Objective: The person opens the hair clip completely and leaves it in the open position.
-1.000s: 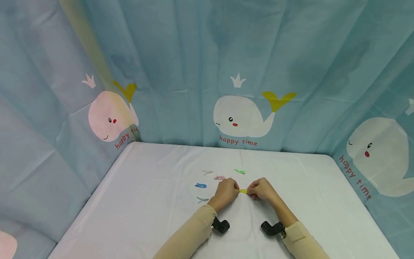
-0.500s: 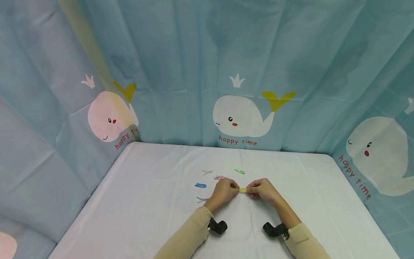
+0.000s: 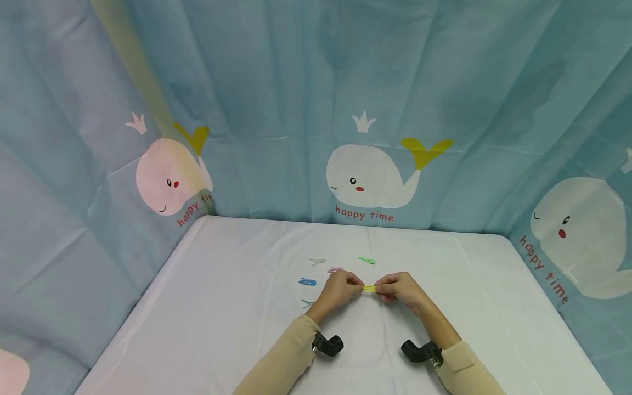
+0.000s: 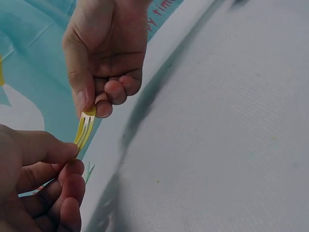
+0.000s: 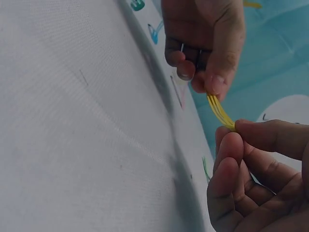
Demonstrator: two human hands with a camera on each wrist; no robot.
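A yellow snap hair clip (image 3: 370,288) is stretched between both hands above the white table. My left hand (image 3: 340,289) pinches one end between thumb and forefinger, and my right hand (image 3: 402,288) pinches the other. In the left wrist view the clip (image 4: 85,129) looks slightly bowed, its slotted metal strips showing between the fingertips. The right wrist view shows the clip's (image 5: 220,112) thin yellow strips curving from one hand to the other. Its two ends are hidden under the thumbs.
Around my left hand lie a blue hair clip (image 3: 308,282), a dark green one (image 3: 308,302), a pink one (image 3: 335,269) and a whitish one (image 3: 317,261). Farther back is a light green clip (image 3: 367,260). A blue whale-print curtain (image 3: 276,181) hangs behind the white table (image 3: 237,274).
Both hands keep their pinch on the yellow hair clip and have risen very slightly in the head view. My left wrist has shifted a little left. The other clips stay put.
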